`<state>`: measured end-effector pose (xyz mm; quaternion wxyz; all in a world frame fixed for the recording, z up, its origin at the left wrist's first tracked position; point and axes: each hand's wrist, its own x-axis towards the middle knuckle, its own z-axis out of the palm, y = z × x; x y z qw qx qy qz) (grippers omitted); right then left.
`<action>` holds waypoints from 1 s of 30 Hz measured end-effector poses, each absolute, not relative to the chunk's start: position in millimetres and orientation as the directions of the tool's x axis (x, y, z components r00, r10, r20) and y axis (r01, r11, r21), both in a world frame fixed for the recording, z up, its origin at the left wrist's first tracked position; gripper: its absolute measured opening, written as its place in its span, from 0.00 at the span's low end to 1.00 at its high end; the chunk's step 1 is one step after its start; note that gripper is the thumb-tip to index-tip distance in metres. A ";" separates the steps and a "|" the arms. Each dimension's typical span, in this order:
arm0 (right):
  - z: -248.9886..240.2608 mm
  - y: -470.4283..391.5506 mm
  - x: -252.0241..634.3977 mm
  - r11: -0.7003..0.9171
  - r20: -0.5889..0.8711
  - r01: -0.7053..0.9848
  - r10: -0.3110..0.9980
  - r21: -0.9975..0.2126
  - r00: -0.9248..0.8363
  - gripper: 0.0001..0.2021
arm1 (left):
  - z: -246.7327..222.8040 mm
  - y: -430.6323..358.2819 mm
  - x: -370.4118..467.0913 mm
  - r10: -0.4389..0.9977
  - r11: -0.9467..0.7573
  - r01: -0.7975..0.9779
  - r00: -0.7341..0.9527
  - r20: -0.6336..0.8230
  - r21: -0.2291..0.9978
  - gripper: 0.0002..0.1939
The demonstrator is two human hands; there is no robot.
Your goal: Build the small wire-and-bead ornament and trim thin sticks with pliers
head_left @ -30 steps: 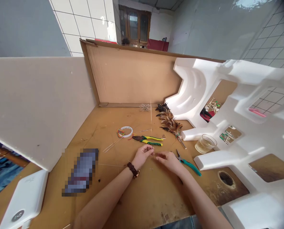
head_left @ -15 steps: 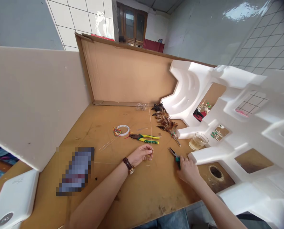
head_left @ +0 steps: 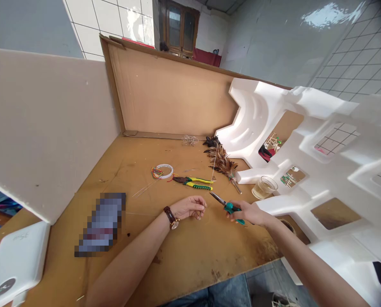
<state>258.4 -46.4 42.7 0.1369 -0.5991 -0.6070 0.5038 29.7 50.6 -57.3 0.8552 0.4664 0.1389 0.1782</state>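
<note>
My left hand [head_left: 190,207], with a watch [head_left: 171,217] at its wrist, has thumb and fingers pinched on a thin wire [head_left: 213,164] that rises from the fingertips towards the feathers. My right hand [head_left: 248,212] grips teal-handled long-nose pliers [head_left: 230,207] by the handles; their dark jaws point left, just apart from my left fingertips. Beyond the hands lie yellow-and-green pliers [head_left: 195,182]. Further off is a white ring [head_left: 169,172] with coloured threads [head_left: 156,172] beside it. Brown and black feathers [head_left: 222,160] are bundled on a stick to the right.
White moulded foam [head_left: 254,113] walls the right side, with a glass of liquid [head_left: 264,187] beside it. A cardboard panel [head_left: 174,94] stands behind a tangle of wire [head_left: 189,140]. At left are a pixelated object [head_left: 102,224] and a white device [head_left: 20,260].
My right hand has lifted the long-nose pliers off the tabletop and brought them left and upward, nearer my left hand. The upper wire has swung rightward; my left hand stays almost in place.
</note>
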 end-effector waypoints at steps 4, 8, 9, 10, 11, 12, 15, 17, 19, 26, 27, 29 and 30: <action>41.4 -36.1 250.2 -0.257 -0.486 0.575 0.825 -0.777 -0.288 0.10 | -54.6 49.4 29.8 0.420 0.499 -0.142 0.902 -0.095 0.855 0.14; 38.1 -29.8 250.1 -0.344 -0.530 0.496 0.791 -0.798 -0.305 0.11 | -53.3 49.6 29.8 0.392 0.501 -0.131 0.916 -0.089 0.855 0.12; 37.9 -28.8 250.3 -0.364 -0.539 0.474 0.783 -0.802 -0.310 0.11 | -53.8 49.9 29.9 0.382 0.504 -0.123 0.920 -0.093 0.855 0.12; 37.9 -28.0 250.3 -0.380 -0.547 0.460 0.777 -0.803 -0.313 0.11 | -54.5 50.3 30.2 0.371 0.507 -0.114 0.923 -0.097 0.855 0.12; 37.9 -27.3 250.1 -0.392 -0.555 0.454 0.771 -0.800 -0.312 0.11 | -55.3 50.6 30.5 0.362 0.509 -0.106 0.927 -0.101 0.854 0.12; 37.9 -26.7 249.8 -0.400 -0.562 0.456 0.768 -0.795 -0.308 0.11 | -56.1 50.9 30.8 0.354 0.510 -0.098 0.929 -0.104 0.854 0.12; 36.9 -25.1 248.5 -0.401 -0.571 0.467 0.760 -0.788 -0.310 0.12 | -57.0 51.0 31.6 0.335 0.509 -0.075 0.935 -0.117 0.858 0.12; 35.6 -24.0 247.9 -0.391 -0.562 0.458 0.756 -0.798 -0.335 0.11 | -56.1 50.5 31.8 0.330 0.509 -0.063 0.935 -0.128 0.858 0.12; 33.6 -22.8 247.8 -0.384 -0.554 0.444 0.751 -0.809 -0.360 0.10 | -54.4 49.9 32.0 0.330 0.510 -0.056 0.934 -0.136 0.858 0.13; 22.6 -17.6 251.3 -0.393 -0.558 0.426 0.730 -0.815 -0.395 0.12 | -51.0 49.2 32.3 0.320 0.515 -0.028 0.933 -0.163 0.856 0.15; 21.1 -17.1 252.0 -0.392 -0.556 0.422 0.729 -0.817 -0.400 0.12 | -51.2 49.3 32.4 0.320 0.516 -0.027 0.933 -0.163 0.856 0.15; 18.5 -16.5 253.2 -0.394 -0.554 0.415 0.729 -0.820 -0.402 0.12 | -52.2 49.7 32.5 0.316 0.520 -0.028 0.935 -0.161 0.854 0.14; 17.4 -16.4 253.7 -0.396 -0.554 0.413 0.729 -0.820 -0.401 0.12 | -53.0 49.9 32.4 0.314 0.521 -0.031 0.936 -0.157 0.853 0.14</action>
